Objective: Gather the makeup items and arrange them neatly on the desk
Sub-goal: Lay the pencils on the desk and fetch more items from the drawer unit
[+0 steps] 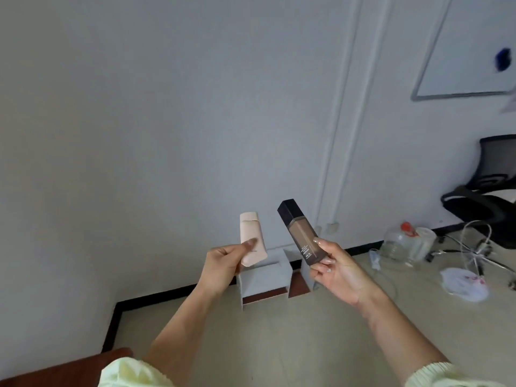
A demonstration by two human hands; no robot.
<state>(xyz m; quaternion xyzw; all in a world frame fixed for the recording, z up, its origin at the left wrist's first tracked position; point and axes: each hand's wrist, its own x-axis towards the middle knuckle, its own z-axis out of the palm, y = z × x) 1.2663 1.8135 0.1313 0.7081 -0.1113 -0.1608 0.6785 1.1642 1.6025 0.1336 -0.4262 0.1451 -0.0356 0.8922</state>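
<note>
Makeup items, 2 of them, are in our hands at the middle of the frame. Our left hand [223, 263] pinches a pale pink tube [251, 236] by its lower end, and our right hand [337, 272] curls round the base of a dark foundation bottle [300, 233]. Both tilt above the floor [279, 344], away from the brown surface [55, 370] at lower left. We judge either could slip from such end-on grips and drop.

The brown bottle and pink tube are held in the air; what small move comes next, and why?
Probably lower both toward the brown desk edge at lower left: the left hand grips the tube, the right hand the bottle, and neither rests on anything.
</note>
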